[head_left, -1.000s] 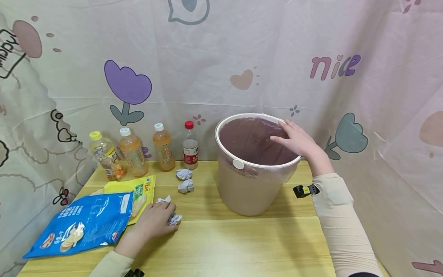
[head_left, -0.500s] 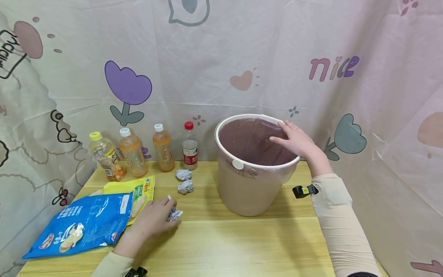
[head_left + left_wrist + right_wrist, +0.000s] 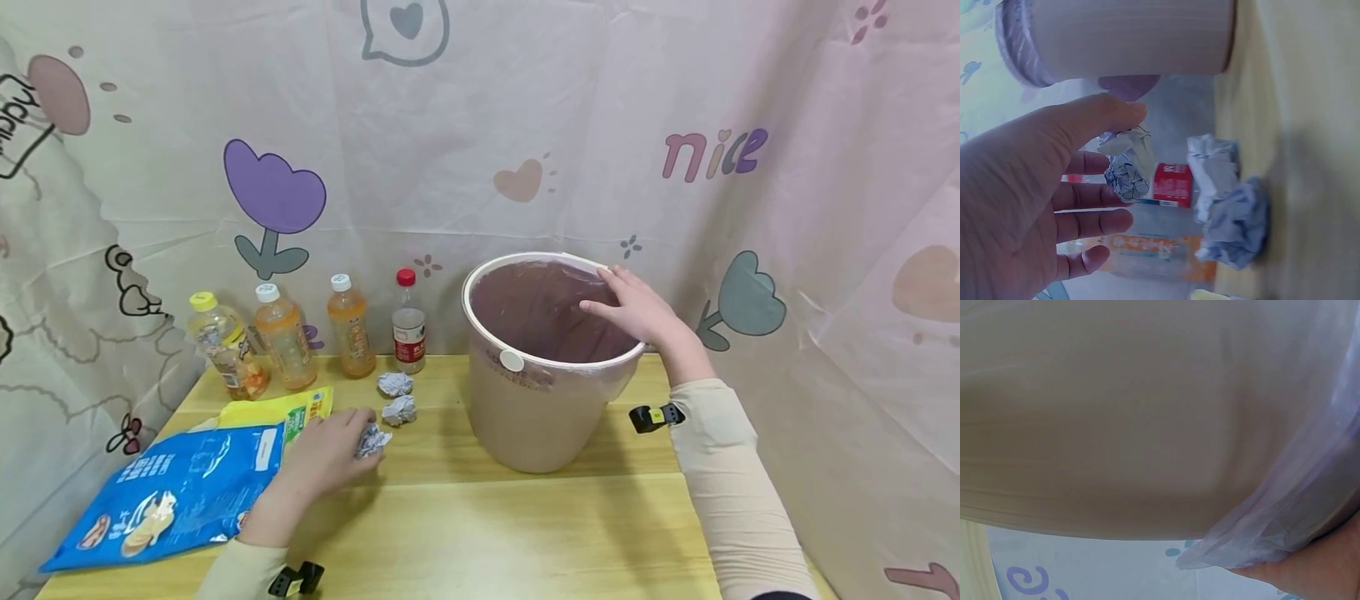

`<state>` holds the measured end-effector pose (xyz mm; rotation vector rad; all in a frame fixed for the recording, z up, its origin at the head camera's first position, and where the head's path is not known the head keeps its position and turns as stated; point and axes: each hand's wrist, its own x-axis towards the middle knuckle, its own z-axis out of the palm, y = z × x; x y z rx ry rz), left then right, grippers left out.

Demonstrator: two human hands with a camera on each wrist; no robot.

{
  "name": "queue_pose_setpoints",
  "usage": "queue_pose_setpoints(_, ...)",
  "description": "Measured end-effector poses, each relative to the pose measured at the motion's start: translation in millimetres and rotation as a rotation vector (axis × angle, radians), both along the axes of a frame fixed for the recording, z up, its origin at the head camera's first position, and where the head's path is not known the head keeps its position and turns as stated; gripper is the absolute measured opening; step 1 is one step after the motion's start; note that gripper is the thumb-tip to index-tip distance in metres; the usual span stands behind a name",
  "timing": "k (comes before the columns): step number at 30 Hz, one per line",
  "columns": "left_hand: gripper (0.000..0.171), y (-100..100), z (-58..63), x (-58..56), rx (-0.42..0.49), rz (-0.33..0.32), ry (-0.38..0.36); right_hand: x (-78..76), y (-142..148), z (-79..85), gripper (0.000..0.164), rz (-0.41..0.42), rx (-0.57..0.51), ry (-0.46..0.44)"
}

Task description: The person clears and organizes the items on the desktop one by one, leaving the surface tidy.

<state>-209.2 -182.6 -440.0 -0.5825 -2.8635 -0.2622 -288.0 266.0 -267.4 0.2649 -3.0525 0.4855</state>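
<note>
In the head view my left hand [image 3: 322, 458] pinches a crumpled paper ball [image 3: 371, 440] between thumb and fingers. The left wrist view shows this ball [image 3: 1129, 165] held off the table under the thumb tip, its other fingers reaching out beyond it. Two more paper balls [image 3: 397, 397] lie close together on the table, just beyond the held one. A beige trash bin [image 3: 525, 425] with a clear liner stands upright to their right. My right hand [image 3: 637, 310] rests over its right rim, fingers extended and thumb inside. The right wrist view shows mostly the bin wall [image 3: 1122, 437].
Several bottles stand along the back, among them a red-capped one [image 3: 409, 329] and a yellow-capped one [image 3: 228, 350]. A blue snack bag [image 3: 180, 492] overlaps a yellow bag [image 3: 262, 408] on the left. A printed cloth [image 3: 450, 125] hangs behind the wooden table [image 3: 510, 542].
My left hand has gathered the crumpled paper, lifted it and moved slightly away from me toward the two other balls. My right hand has stayed on the bin rim.
</note>
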Motion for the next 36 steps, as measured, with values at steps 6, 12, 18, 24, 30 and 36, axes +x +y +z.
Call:
queue_pose_setpoints(6,0.054,0,16.0,-7.2,0.034,-0.004,0.057,0.4,0,-0.2,0.083,-0.003,-0.006,0.003)
queue_pose_setpoints(12,0.058,2,30.6,-13.7,0.062,0.000,0.101,0.5,-1,-0.5,0.083,-0.007,-0.010,-0.001)
queue_pose_setpoints(18,0.057,6,44.4,-20.2,0.100,-0.009,0.162,0.6,-1,-0.4,0.083,-0.007,-0.005,-0.002)
queue_pose_setpoints(24,0.058,11,59.7,-24.8,0.141,-0.032,0.258,0.4,-1,-0.5,0.083,-0.007,-0.009,-0.006)
queue_pose_setpoints(30,0.055,17,77.9,-29.7,0.171,-0.066,0.358,0.1,-1,-0.1,0.084,-0.008,-0.013,-0.010)
queue_pose_setpoints(36,0.056,24,99.1,-33.3,0.228,-0.109,0.446,-0.1,0,-1.0,0.084,-0.008,-0.019,-0.007)
